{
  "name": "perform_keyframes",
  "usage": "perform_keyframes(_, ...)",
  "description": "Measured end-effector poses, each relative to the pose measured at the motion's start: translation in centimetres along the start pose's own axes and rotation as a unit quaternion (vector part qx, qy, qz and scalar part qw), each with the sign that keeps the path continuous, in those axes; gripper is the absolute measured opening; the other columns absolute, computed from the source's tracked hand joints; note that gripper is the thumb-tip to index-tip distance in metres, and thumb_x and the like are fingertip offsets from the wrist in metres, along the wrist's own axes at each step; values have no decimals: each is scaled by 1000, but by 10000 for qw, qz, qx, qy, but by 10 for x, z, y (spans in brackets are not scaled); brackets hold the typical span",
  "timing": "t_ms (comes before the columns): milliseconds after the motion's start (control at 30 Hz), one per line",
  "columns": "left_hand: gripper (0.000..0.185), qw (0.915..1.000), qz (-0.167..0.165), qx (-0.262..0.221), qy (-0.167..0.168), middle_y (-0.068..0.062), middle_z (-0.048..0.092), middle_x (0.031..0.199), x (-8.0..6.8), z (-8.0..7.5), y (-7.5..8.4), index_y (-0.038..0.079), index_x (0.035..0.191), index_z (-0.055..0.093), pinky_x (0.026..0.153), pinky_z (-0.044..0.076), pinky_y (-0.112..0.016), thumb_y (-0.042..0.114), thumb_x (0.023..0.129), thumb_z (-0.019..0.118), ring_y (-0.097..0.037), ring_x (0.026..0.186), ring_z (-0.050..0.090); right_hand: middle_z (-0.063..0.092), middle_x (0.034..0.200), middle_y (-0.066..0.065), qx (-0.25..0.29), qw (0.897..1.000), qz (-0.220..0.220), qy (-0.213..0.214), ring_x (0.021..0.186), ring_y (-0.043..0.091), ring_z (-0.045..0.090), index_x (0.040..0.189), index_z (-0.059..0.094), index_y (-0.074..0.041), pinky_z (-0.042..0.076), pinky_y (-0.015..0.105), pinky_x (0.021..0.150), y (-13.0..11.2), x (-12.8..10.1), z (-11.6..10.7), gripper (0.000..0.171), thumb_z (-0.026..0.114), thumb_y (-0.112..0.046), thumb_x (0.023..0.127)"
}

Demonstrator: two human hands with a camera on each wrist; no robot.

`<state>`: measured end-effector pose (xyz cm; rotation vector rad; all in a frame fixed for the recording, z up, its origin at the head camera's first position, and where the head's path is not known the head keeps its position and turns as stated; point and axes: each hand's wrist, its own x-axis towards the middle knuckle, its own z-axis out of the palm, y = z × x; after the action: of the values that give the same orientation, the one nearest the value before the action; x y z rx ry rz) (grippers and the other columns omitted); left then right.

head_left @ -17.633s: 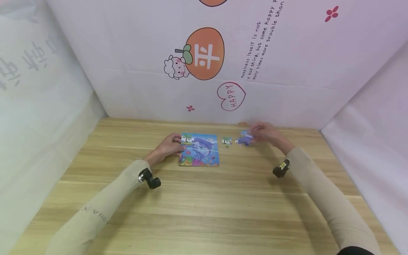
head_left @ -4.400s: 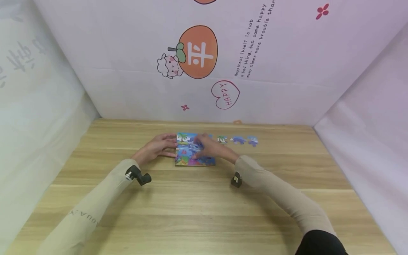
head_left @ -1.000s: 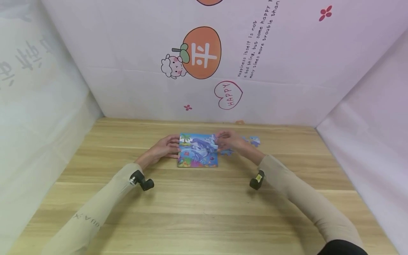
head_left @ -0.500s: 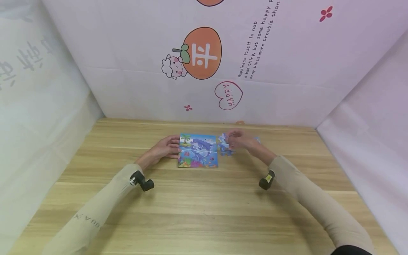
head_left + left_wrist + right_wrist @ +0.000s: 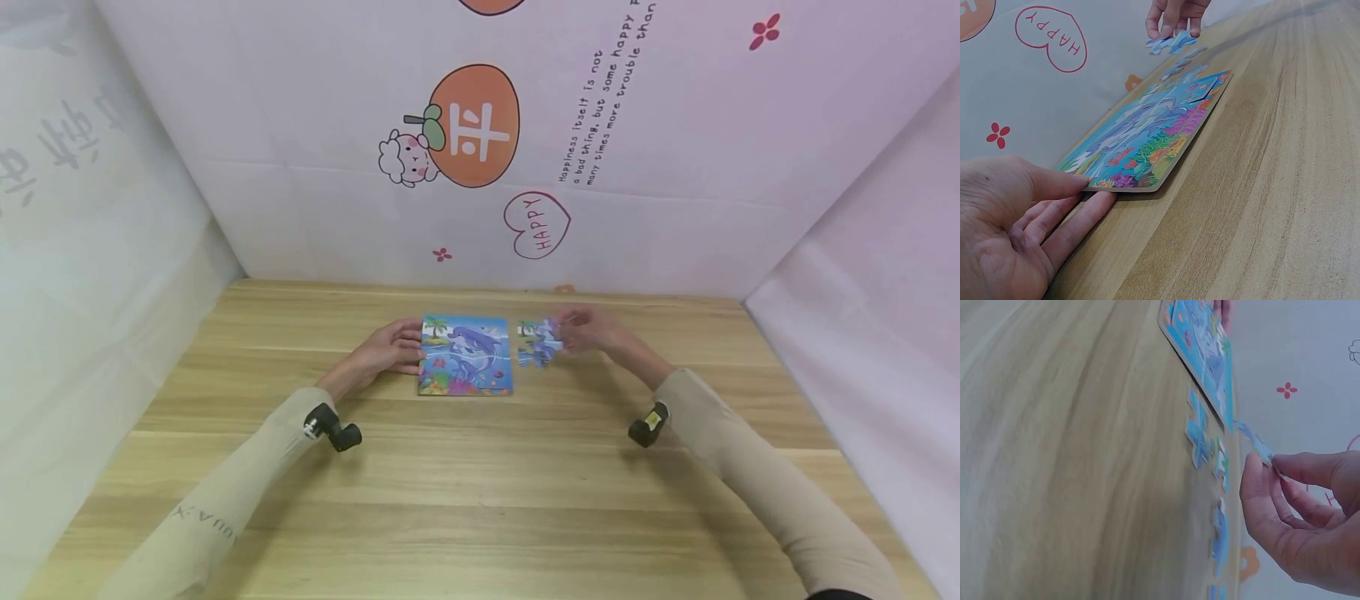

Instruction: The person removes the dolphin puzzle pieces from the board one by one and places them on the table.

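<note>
Disassembly of the dolphin jigsaw board (image 5: pixel 467 354) appears at an early stage, judged from the layout: most of the picture remains seated in its tray at table centre. Right hand (image 5: pixel 592 330), at 3 o'clock of the board, pinches one blue puzzle piece (image 5: pixel 1255 443) between thumb and fingertips, raised off the wooden table (image 5: pixel 480 483). Several loose pieces (image 5: pixel 534 348) lie just beside the board's right edge. Left hand (image 5: pixel 390 348), fingers straight, presses the board's edge at 9 o'clock.
</note>
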<state>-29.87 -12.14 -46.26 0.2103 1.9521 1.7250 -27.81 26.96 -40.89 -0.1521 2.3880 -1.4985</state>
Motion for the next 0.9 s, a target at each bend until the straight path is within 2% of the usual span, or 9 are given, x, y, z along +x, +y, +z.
perform_keyframes(167, 74, 10000, 35, 1, -30, -26, 36, 156, -1, 0, 1, 5, 165, 23, 92, 65, -31, -3, 102, 61, -39, 141, 46, 69, 107, 27, -221, 9997, -26, -61, 80, 19, 70, 128, 55, 19, 69, 39, 82, -3, -5, -10, 31, 59, 4, 101)
perform_keyframes(433, 74, 10000, 10, -54, 50, -25, 39, 154, -1, 1, 1, 5, 164, 26, 91, 66, -30, -4, 101, 62, -37, 138, 48, 69, 96, 23, -805, 9961, 153, -340, 74, 21, 70, 111, 59, 18, 70, 38, 74, 1, -10, -21, 17, 55, 12, 96)
perform_keyframes(600, 74, 10000, -1, -13, 70, -25, 39, 155, -2, 0, 1, 5, 165, 25, 91, 66, -30, -3, 101, 62, -38, 139, 48, 68, 94, 20, -961, 9938, 301, -480, 75, 21, 69, 110, 59, 17, 70, 39, 75, 3, -11, -23, 15, 56, 11, 97)
perform_keyframes(900, 74, 10000, 47, 47, 56, -24, 41, 153, 3, -2, -4, 5, 164, 26, 91, 66, -31, -3, 101, 63, -36, 135, 51, 67, 88, 18, -1117, 9932, 191, -255, 70, 19, 70, 107, 61, 18, 70, 38, 71, 7, -12, -20, 14, 60, 14, 93)
